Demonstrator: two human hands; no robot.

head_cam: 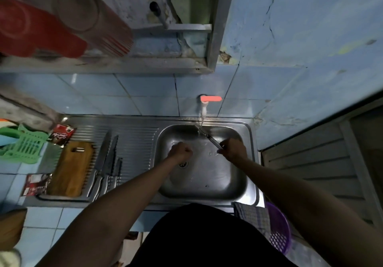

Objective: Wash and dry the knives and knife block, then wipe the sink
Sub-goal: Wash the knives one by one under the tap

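Rinsing slim steel knife (207, 137), blade under tap (204, 106)

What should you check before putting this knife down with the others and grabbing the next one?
1. Right hand grips the knife firmly: ok.
2. Blade under the tap stream: ok.
3. Left hand away from the blade: ok.
4. Blade rinsed clean: cannot tell.
5. Space on the drainboard beside the three knives: ok.
6. Checked cloth within reach for drying: ok.

Light: dim overall, my arms in shadow.
Glare: sink (207, 175) steel gleams.
Edges: bent by wide lens, cups (62, 20) blurred.
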